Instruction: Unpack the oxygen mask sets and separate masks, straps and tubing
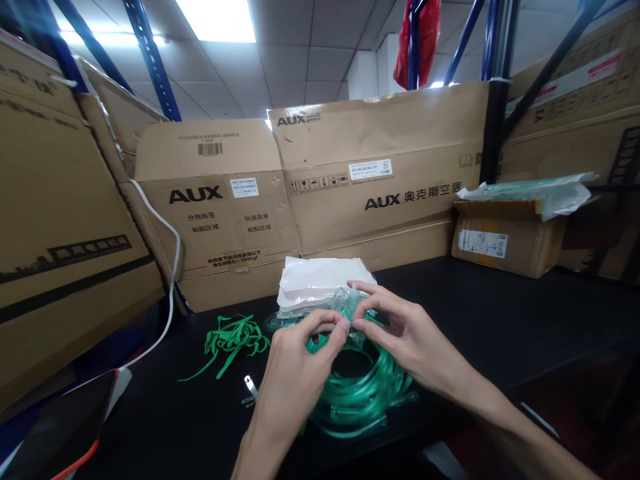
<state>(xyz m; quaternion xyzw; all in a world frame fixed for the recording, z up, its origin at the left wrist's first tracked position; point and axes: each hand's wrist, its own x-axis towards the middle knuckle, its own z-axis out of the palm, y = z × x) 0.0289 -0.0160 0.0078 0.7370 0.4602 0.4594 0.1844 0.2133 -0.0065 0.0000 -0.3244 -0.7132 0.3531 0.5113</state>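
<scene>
My left hand point(305, 360) is closed in a pinch, thumb against fingertips, at the edge of a clear green-tinted plastic mask point(345, 303). Facing it, my right hand point(400, 327) pinches the same mask with thumb and index finger, close to a whitish connector point(354, 291). The exact spot they grip is hidden by the fingertips. Below both hands lies a coil of green translucent tubing point(360, 400). A tangled bunch of green elastic straps point(235, 341) rests left of my left hand. Small metal strips point(250, 385) lie by my left wrist.
White packets point(323, 277) lie behind the mask on the black table point(480, 327). AUX cardboard point(380, 167) stands along the back. A small carton point(500, 237) carries a plastic bag point(535, 190) at right. A phone point(65, 427) and white cable point(175, 267) are at left.
</scene>
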